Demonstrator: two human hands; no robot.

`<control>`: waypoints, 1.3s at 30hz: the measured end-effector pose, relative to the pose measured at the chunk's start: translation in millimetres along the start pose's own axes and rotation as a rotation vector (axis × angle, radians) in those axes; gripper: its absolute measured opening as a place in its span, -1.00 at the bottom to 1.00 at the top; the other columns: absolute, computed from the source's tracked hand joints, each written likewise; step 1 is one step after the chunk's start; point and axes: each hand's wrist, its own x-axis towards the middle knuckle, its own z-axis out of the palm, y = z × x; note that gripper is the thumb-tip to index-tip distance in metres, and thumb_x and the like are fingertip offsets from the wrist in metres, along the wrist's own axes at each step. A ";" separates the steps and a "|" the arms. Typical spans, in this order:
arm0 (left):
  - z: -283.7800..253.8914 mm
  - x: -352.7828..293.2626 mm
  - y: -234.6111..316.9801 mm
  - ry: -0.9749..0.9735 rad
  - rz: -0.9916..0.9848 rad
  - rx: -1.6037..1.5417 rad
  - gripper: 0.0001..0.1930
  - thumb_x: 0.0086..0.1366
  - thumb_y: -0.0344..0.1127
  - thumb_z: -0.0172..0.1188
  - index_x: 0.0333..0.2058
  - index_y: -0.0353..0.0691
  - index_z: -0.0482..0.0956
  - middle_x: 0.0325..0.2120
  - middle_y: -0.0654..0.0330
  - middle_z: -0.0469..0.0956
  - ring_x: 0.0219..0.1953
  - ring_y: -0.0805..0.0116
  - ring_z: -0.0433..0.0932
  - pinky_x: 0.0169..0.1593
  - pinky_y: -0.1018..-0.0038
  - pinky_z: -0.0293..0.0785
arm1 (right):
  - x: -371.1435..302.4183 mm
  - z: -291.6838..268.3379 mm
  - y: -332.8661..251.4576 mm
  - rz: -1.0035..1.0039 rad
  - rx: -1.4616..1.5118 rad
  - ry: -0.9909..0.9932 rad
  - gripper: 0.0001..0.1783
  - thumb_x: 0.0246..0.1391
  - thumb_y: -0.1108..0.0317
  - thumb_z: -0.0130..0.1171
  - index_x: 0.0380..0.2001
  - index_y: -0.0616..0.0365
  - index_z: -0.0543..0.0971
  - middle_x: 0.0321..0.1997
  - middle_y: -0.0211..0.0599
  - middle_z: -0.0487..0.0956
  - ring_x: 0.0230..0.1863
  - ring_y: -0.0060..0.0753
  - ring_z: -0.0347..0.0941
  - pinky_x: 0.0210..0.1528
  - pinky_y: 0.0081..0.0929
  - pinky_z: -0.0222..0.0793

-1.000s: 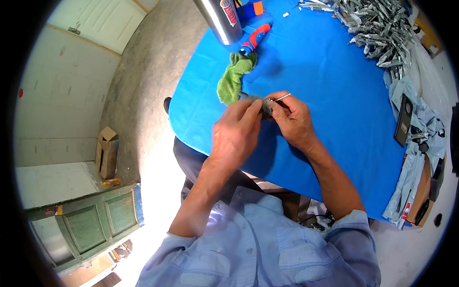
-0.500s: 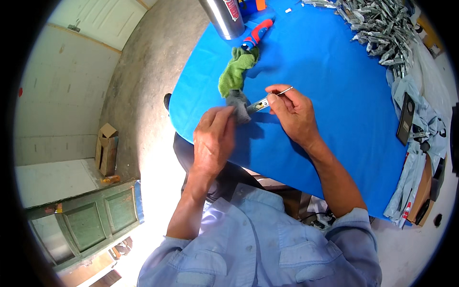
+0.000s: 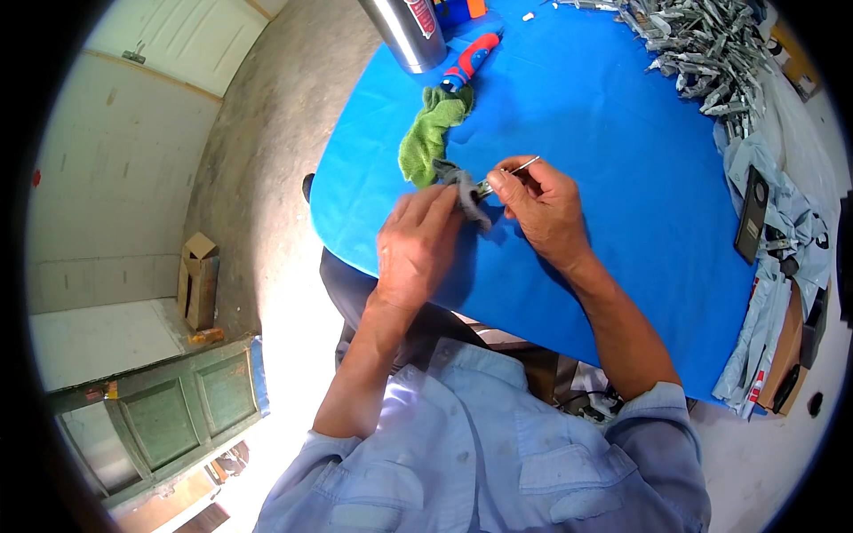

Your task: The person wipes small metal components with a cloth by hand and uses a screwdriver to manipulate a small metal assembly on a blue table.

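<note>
Over the blue-covered table, my right hand [image 3: 544,209] pinches a small flat metal piece [image 3: 484,187] with a thin rod [image 3: 528,165] sticking up past the fingers. My left hand [image 3: 416,242], slightly blurred, is closed on a grey cloth [image 3: 473,202]. That cloth wraps around the metal piece's left end, which it hides. Just beyond my left hand a crumpled green cloth [image 3: 426,138] lies on the table. At its far end rests a red and blue handled tool [image 3: 471,62].
A steel tumbler [image 3: 409,40] stands at the table's far left. Many slim metal pieces [image 3: 702,53] are heaped at the far right. Along the right edge lie a black flat device [image 3: 753,213] and grey plastic bags [image 3: 782,191]. The blue tablecloth [image 3: 622,222] spreads between.
My left hand has moved right and brought the grey cloth over the end of the metal piece, covering more of it. My right hand has barely moved.
</note>
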 end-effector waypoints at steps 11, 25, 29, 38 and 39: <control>-20.8 -11.2 -16.7 -0.046 -0.131 -0.121 -0.64 0.21 -0.59 0.41 0.00 -0.21 0.74 -0.02 0.07 0.72 -0.06 0.06 0.69 -0.02 0.24 0.67 | 0.9 1.1 0.1 -0.007 0.007 -0.004 -0.77 0.26 0.30 0.47 -0.27 0.25 0.68 -0.44 -0.51 0.62 -0.44 -0.81 0.40 -0.43 -0.70 0.30; -1.5 12.3 31.2 0.080 0.005 -0.097 -0.57 0.14 -0.57 0.48 0.01 -0.21 0.71 -0.09 0.08 0.70 -0.12 0.05 0.69 -0.10 0.24 0.66 | 3.0 2.3 3.3 -0.068 -0.129 0.057 -0.66 0.29 0.21 0.44 -0.43 0.25 0.63 -0.57 -0.41 0.63 -0.51 -0.75 0.44 -0.49 -0.59 0.37; -3.4 2.5 20.0 0.054 0.007 -0.080 -0.60 0.14 -0.56 0.49 -0.02 -0.23 0.71 -0.10 0.07 0.70 -0.13 0.03 0.69 -0.10 0.24 0.65 | 3.8 3.6 6.1 -0.102 -0.117 0.100 -0.66 0.29 0.20 0.44 -0.42 0.25 0.63 -0.52 -0.44 0.63 -0.47 -0.76 0.43 -0.46 -0.62 0.34; -17.5 -23.9 3.6 0.068 -0.160 -0.210 -0.69 0.23 -0.57 0.39 -0.04 -0.28 0.70 -0.12 0.02 0.70 -0.10 -0.03 0.68 -0.08 0.21 0.64 | 6.7 -4.2 6.1 -0.057 -0.006 0.051 -0.81 0.34 0.31 0.37 -0.27 0.21 0.63 -0.47 -0.53 0.54 -0.50 -0.76 0.34 -0.47 -0.64 0.24; -17.8 -25.1 3.1 0.106 -0.219 -0.285 -0.69 0.23 -0.57 0.37 -0.03 -0.27 0.69 -0.12 0.01 0.69 -0.09 -0.06 0.68 -0.08 0.18 0.63 | 7.9 -6.5 5.0 -0.059 0.029 0.040 -0.82 0.36 0.33 0.34 -0.25 0.22 0.63 -0.48 -0.51 0.52 -0.51 -0.74 0.34 -0.48 -0.63 0.25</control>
